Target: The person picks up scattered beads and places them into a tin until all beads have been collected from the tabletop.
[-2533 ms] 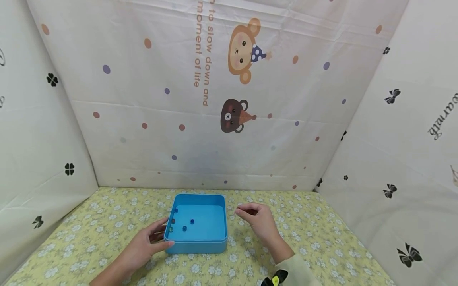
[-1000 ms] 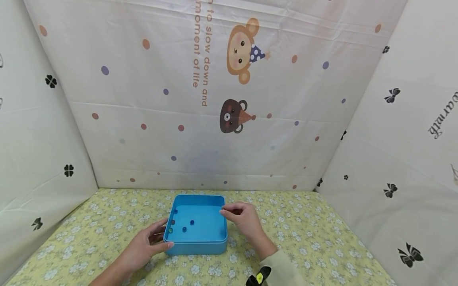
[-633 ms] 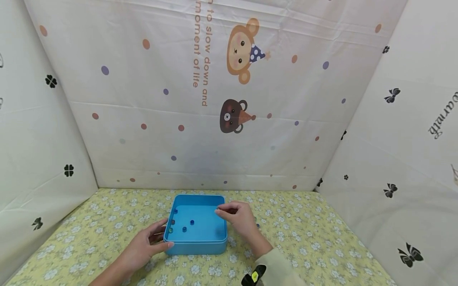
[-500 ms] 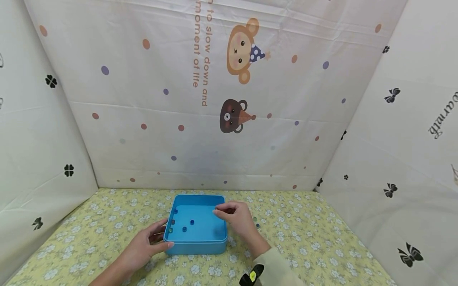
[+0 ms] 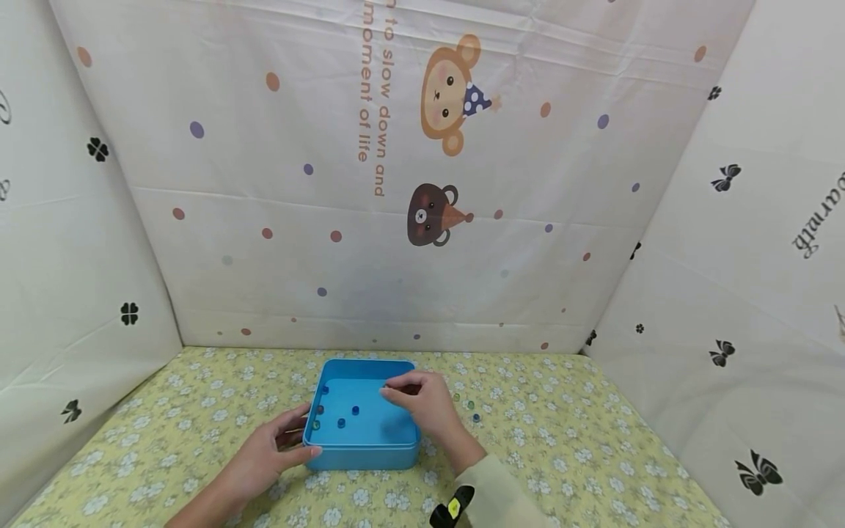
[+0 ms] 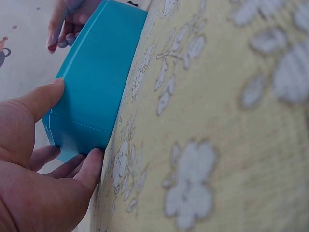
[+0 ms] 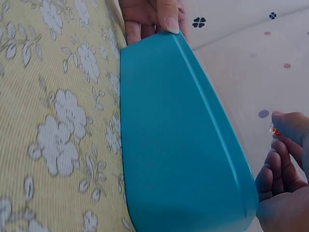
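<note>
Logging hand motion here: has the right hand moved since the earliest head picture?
Yes. The right hand has moved left: it was right of the blue box and now reaches over it.

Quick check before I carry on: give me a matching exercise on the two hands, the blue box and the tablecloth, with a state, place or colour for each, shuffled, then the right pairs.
Column one
1. left hand
2. right hand
3. blue box
4. tablecloth

Column two
A. yellow, printed with white flowers
B. pinches an orange-and-clear marble above the box
C. open-topped, with small marbles inside
D. grips the box at its near left corner

Right pairs: 1-D; 2-B; 3-C; 4-A
</note>
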### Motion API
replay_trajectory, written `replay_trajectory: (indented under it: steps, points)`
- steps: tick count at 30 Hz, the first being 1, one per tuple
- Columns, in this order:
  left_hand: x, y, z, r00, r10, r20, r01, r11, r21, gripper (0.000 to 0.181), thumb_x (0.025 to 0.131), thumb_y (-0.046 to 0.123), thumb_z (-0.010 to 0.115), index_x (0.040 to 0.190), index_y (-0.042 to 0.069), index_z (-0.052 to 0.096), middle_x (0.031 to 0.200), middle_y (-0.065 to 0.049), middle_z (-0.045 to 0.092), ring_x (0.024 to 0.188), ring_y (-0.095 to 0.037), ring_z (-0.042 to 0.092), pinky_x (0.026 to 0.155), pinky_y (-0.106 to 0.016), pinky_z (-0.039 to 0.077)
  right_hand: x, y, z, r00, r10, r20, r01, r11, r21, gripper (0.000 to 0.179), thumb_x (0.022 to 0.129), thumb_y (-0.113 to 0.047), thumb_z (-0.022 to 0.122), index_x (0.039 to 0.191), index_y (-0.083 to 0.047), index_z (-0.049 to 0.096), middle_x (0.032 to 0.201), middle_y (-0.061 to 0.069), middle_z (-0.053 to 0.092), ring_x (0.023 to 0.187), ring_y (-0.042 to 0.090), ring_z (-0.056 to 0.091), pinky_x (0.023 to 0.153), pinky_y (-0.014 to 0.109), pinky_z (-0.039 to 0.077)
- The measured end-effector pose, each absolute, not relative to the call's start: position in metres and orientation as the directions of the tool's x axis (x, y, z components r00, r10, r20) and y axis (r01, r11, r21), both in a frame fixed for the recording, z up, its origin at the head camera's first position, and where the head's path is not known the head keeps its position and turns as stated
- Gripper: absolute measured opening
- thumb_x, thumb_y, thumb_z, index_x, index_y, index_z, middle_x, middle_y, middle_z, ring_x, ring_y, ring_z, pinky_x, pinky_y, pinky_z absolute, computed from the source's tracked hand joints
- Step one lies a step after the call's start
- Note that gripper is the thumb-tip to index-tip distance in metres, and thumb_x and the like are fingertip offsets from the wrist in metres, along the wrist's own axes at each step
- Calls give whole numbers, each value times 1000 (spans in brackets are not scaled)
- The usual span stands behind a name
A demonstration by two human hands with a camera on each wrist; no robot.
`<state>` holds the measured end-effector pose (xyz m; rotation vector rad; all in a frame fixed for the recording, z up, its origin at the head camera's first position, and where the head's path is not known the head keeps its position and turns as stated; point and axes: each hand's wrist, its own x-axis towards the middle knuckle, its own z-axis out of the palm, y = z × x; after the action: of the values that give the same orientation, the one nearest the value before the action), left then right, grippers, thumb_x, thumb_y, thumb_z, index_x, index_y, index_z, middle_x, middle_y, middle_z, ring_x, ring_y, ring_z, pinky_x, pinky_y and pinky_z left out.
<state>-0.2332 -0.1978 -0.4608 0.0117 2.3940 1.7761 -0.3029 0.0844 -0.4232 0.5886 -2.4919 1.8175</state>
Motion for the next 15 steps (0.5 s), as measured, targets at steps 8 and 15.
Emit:
replay_trajectory:
  steps: [8,15]
  points:
    - [-233,-198,-461,-986,110,-124,-87,293,952,86,91,26,80,160,3,33,150,-30,49,135,-48,53,97,-41,69,-302,75,-423,-921,-307,241,-332,292,-897,23,92,-31,80,106,-12,82,105,2,75,90,11,67,70,18,64]
    - [-232,-198,-461,-986,101,-130,-95,295,951,87,91,28,81,160,6,34,151,-30,48,136,-48,52,98,-39,68,-302,67,-423,-920,-310,239,-337,316,-887,21,92,-33,80,104,-15,83,103,-1,76,89,9,67,70,18,64]
